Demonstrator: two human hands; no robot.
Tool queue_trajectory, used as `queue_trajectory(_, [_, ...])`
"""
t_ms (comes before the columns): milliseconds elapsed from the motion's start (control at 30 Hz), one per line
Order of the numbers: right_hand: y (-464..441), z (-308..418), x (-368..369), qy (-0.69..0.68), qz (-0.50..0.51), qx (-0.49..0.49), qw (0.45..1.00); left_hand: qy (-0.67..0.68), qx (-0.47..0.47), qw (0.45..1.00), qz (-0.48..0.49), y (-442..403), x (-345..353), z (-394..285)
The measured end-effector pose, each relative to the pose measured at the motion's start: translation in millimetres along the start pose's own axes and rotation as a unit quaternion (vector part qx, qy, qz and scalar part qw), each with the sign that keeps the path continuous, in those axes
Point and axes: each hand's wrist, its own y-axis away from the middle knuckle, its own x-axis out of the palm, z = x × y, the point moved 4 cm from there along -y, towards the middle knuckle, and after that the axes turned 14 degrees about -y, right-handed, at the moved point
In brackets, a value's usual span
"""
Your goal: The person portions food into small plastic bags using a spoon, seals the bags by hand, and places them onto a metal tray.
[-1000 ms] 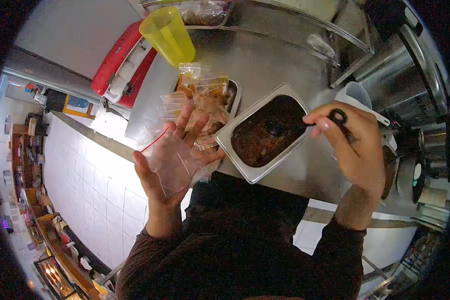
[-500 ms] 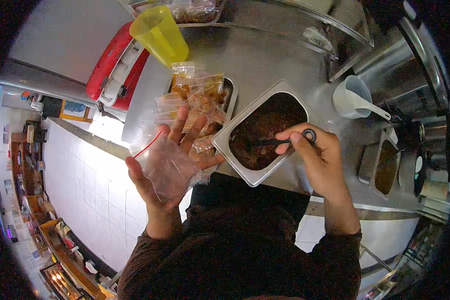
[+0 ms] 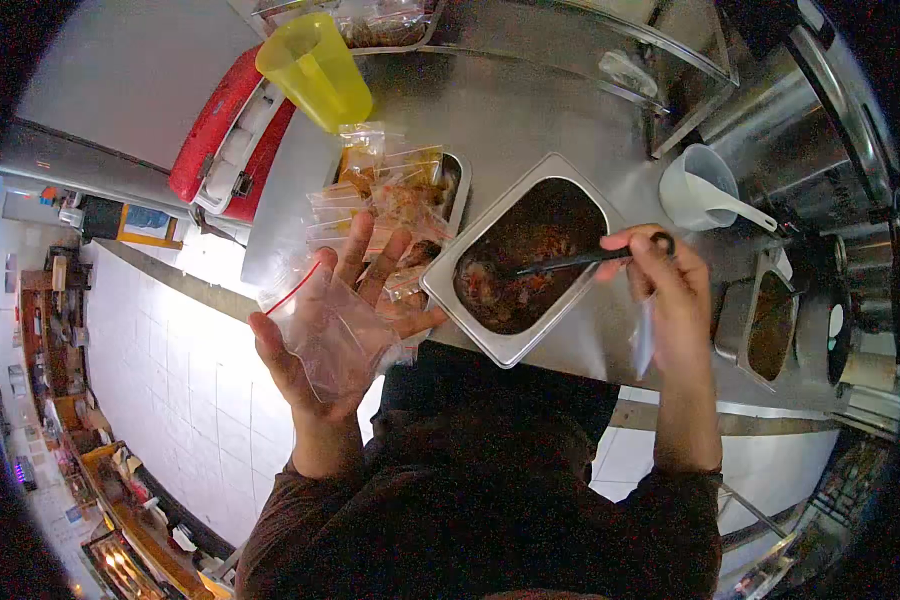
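Note:
My left hand, palm up with the fingers spread, holds a clear zip-lock bag with a red seal strip. The bag lies across the palm between thumb and fingers and looks flat. My right hand is closed round the hooked end of a black long-handled spoon; its bowl is sunk out of sight in the pan. That steel pan contains dark sauce with reddish-brown pieces. Filled zip bags lie piled on a tray just beyond my left fingers.
A yellow plastic jug and a red case stand at the back left. To the right are a white measuring jug and another steel pan with brown contents. More bagged food sits on a tray at the back.
My right hand has drawn the spoon to the right, away from the pan's middle, so more of the handle and sauce shows. My left hand and its bag have barely moved.

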Motion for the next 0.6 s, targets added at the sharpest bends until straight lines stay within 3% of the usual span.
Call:
queue_trajectory(100, [1,12,2,-0.007,-0.006,-0.039,0.999,0.0,0.001,1.0,0.008,-1,0,-1])
queue_trajectory(167, [7,23,15,0.149,0.116,-0.097,0.977,-0.008,0.001,1.0,0.015,-2,1,-2])
queue_trajectory(200, [7,27,17,0.148,0.115,-0.097,0.978,-0.009,0.0,1.0,0.016,-1,2,-2])
queue_trajectory(267, [13,34,35,0.306,0.273,-0.184,0.893,-0.004,0.006,1.0,0.015,-2,4,-1])
queue_trajectory(400, [11,42,39,0.279,0.212,-0.187,0.918,0.001,0.003,1.0,-0.001,1,7,-1])
queue_trajectory(467, [10,42,37,0.279,0.069,-0.138,0.948,-0.008,-0.001,1.0,0.007,1,9,1])
queue_trajectory(567, [10,18,49,0.246,0.122,-0.087,0.957,0.011,-0.011,1.0,0.007,3,9,2])
queue_trajectory(600, [11,11,52,0.22,0.133,-0.112,0.96,0.01,-0.013,1.0,0.011,2,9,2])
